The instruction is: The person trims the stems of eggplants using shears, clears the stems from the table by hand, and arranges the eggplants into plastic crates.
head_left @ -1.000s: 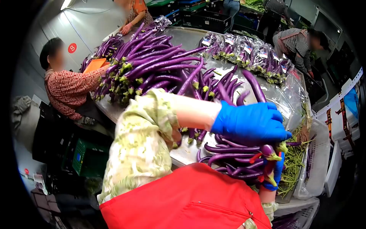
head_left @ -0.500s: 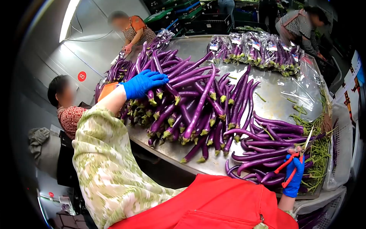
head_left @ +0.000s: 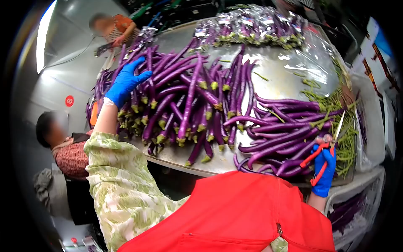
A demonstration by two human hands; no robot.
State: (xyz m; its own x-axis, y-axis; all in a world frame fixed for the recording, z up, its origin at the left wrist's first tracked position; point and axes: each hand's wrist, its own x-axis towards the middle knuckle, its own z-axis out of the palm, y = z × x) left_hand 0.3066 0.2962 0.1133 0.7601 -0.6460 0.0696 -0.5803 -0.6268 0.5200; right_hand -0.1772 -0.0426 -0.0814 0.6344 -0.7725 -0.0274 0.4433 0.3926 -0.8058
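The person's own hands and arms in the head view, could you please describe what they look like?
The left hand and right hand wear bright blue gloves that end near the wrists. The left sleeve is loose, blotched in green and cream, and ends on the forearm; the right one is out of sight.

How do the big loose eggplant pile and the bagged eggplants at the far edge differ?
Packing: the loose pile is unwrapped; the bagged eggplants are in clear, labelled plastic.
Layout: the loose pile is heaped at mixed angles; the bagged eggplants lie in a row of bundles.
Shared: purple, long, with green caps mostly toward the wearer.
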